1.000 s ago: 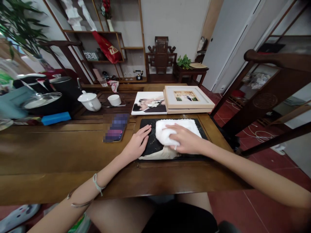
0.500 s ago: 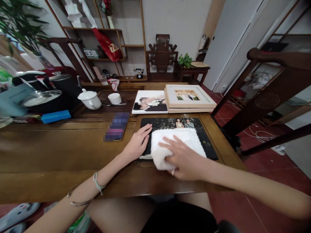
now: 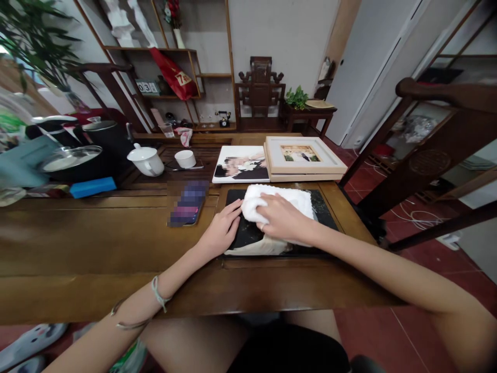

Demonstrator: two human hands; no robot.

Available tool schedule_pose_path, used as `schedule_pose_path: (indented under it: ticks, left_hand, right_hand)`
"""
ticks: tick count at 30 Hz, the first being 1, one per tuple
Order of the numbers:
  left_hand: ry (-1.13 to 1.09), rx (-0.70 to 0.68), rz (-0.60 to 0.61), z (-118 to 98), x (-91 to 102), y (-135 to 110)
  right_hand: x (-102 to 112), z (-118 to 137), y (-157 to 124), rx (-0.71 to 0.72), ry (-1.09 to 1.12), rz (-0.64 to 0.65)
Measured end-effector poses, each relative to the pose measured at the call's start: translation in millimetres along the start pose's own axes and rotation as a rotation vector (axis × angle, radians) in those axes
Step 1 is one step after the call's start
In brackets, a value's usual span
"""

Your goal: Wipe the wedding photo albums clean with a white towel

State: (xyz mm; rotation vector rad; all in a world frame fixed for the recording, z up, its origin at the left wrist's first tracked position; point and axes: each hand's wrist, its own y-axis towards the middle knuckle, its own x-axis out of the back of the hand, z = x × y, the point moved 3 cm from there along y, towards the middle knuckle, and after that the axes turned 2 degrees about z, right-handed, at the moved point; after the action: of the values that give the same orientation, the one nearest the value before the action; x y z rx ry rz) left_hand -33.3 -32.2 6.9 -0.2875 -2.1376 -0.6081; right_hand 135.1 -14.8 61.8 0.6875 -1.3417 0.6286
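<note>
A dark photo panel point(image 3: 248, 233) lies flat near the table's front edge, with a pale dress shape along its lower side. My left hand point(image 3: 219, 230) rests on its left edge, fingers stretched out and holding nothing. A white towel point(image 3: 305, 198) covers the panel's upper middle, hiding the couple printed there. Bunched in my right hand point(image 3: 281, 215), the towel presses on the panel's surface.
Behind the panel lie a white photo print point(image 3: 240, 171) and stacked picture frames point(image 3: 306, 168). Left of it are a phone point(image 3: 190, 204), a white cup point(image 3: 185, 159), a lidded teapot point(image 3: 146, 161), a blue block point(image 3: 93, 186) and dark pots. A wooden chair point(image 3: 430, 150) stands at right.
My right hand has pushed the towel up and away across the panel, uncovering the pale dress at its lower side. My left hand stays at the left edge.
</note>
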Motion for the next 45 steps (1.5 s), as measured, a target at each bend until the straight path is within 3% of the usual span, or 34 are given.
schedule_pose_path:
  ticks: [5, 13, 17, 21, 27, 32, 35, 40, 45]
  left_hand:
    - [0.012, 0.006, 0.002, 1.5, -0.9, 0.1]
    - [0.005, 0.026, 0.028, -0.8, 1.4, -0.1]
    - [-0.009, 0.020, 0.016, -1.5, 2.6, -0.2]
    - [0.002, 0.012, 0.012, -1.1, 1.6, 0.0]
    - [0.003, 0.002, -0.011, -0.3, -0.9, 0.1]
    - [0.020, 0.007, -0.011, 0.3, -0.9, -0.5]
    - [0.026, 0.012, -0.011, 0.0, -0.3, -0.5]
    - [0.036, 0.032, -0.012, -0.3, 0.2, -0.3]
    - [0.036, 0.037, -0.010, 0.1, 0.4, -1.0]
  right_hand:
    - [-3.2, 2.0, 4.1, -0.024, -0.052, 0.028]
    - [-11.8, 78.6, -52.5, 0.127, -0.036, 0.103]
    - [-13.7, 95.6, -67.2, 0.209, -0.016, 0.092]
    - [-8.9, 78.5, -62.3, 0.190, 0.044, 0.056]
    - [9.4, 3.4, -15.7, -0.014, 0.092, 0.040]
    - [18.1, -46.9, 30.0, -0.180, 0.438, 0.009]
    - [17.6, -50.5, 55.0, -0.218, 0.569, 0.038]
    - [15.5, -33.8, 88.3, -0.110, 0.574, 0.083]
    - [19.2, -34.8, 82.5, -0.105, 0.446, 0.113]
